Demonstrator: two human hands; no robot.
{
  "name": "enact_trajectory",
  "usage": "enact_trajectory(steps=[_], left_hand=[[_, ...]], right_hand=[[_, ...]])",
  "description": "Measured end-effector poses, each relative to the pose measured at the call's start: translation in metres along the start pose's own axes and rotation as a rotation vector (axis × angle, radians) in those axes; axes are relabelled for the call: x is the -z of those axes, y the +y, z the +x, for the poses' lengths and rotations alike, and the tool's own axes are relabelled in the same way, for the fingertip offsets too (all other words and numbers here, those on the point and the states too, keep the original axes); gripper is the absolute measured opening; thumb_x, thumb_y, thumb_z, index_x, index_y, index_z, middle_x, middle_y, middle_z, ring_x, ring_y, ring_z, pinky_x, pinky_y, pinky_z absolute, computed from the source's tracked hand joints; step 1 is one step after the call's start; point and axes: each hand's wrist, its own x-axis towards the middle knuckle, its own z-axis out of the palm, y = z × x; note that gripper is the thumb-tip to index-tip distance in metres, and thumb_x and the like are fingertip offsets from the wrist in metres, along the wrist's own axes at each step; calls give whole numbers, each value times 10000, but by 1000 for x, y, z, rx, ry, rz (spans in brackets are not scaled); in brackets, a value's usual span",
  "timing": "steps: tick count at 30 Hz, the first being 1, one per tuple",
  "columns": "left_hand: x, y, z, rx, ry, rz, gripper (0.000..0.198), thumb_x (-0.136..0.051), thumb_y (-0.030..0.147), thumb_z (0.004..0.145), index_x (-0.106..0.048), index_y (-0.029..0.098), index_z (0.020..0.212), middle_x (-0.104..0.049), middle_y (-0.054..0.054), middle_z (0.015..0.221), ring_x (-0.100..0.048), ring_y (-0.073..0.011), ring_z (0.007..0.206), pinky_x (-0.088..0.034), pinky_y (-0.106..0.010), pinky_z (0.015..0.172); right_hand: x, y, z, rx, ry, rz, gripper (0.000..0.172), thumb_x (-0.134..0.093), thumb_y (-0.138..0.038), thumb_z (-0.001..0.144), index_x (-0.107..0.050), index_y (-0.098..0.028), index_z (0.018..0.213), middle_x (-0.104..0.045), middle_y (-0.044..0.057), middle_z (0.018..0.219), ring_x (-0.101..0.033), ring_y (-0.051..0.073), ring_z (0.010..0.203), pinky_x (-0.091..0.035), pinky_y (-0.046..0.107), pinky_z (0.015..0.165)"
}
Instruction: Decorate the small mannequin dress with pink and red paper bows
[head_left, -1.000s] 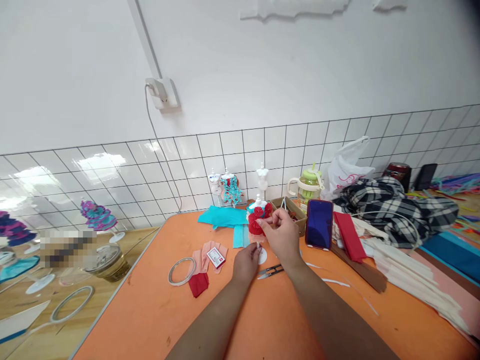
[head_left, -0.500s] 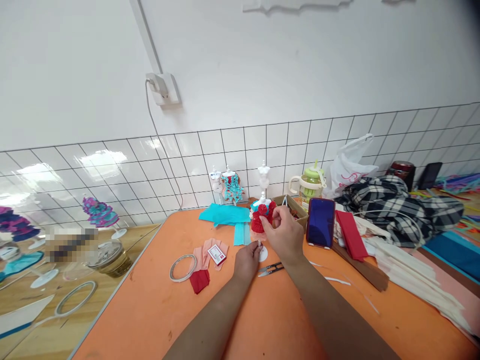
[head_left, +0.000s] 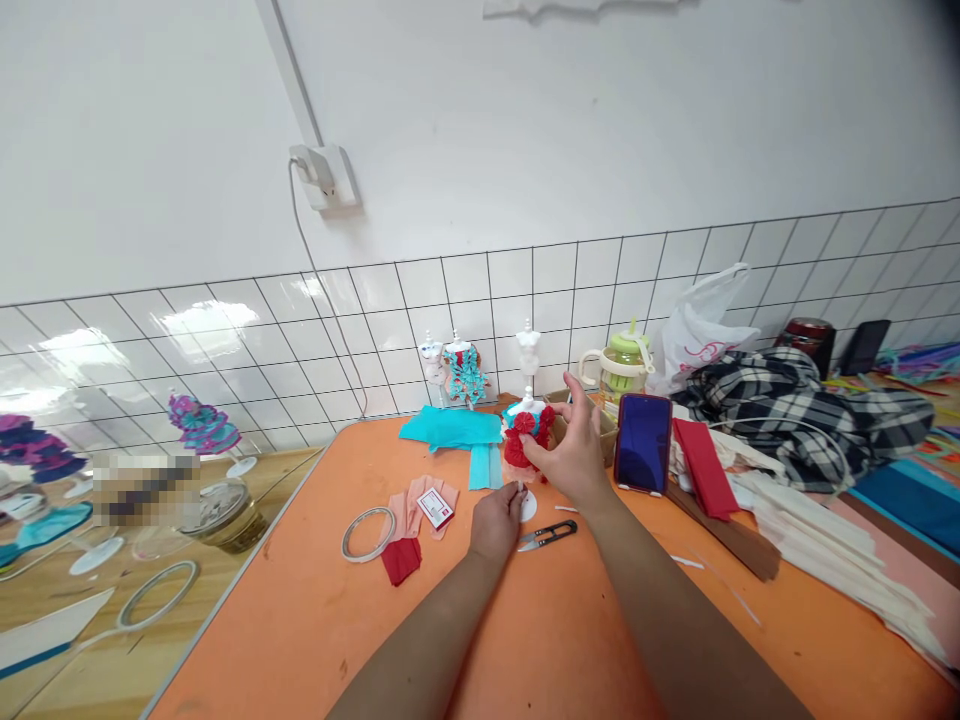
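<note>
A miniature dress form (head_left: 527,430) in a red ruffled dress with a turquoise edge stands on its white round base in the middle of the orange table. My left hand (head_left: 496,520) is closed, pinching the form's thin stand just above the base. On the form's right side, my right hand (head_left: 581,460) has its fingers spread and raised, with the thumb at the red ruffles; whether the thumb presses on them I cannot tell. Thread snips (head_left: 549,536) lie on the table between my forearms. Turquoise fabric (head_left: 450,430) lies behind and left of the form.
Left of my hands lie a tape roll (head_left: 367,535), pink strips (head_left: 405,518), a small labelled box (head_left: 435,508) and folded red fabric (head_left: 401,561). A phone (head_left: 643,445) stands at right, beside a cardboard box, cup (head_left: 628,365) and fabric strips. More dress forms (head_left: 465,375) stand by the wall.
My right hand's fingers have opened from a pinch at the red ruffles and now spread upward. My left hand keeps its place on the stand.
</note>
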Motion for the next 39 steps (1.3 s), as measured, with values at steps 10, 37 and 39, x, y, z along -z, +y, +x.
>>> enact_trajectory(steps=[10, 37, 39], left_hand=[[-1, -2, 1, -7, 1, -8, 295, -374, 329, 907, -655, 238, 891, -697, -24, 808, -611, -155, 724, -350, -219, 609], [-5, -4, 0, -10, 39, 1, 302, -392, 325, 902, -658, 251, 1025, -716, -39, 869, -626, -177, 760, -376, -232, 637], [-6, -4, 0, -13, 40, -2, 300, -388, 325, 905, -656, 258, 1024, -714, -34, 868, -626, -175, 761, -376, -232, 638]], right_hand=[[-1, 2, -1, 168, 29, -92, 673, -617, -326, 703, -341, -211, 1306, -427, 130, 1340, -354, 293, 1258, -239, 535, 1037], [-4, 9, -8, 458, 149, -180, 194, -622, -315, 738, -590, -232, 911, -382, 69, 1332, -385, 294, 1208, -255, 506, 1032], [-2, 7, -8, 430, 115, -202, 209, -608, -320, 740, -603, -238, 932, -361, 63, 1352, -366, 306, 1222, -241, 513, 1034]])
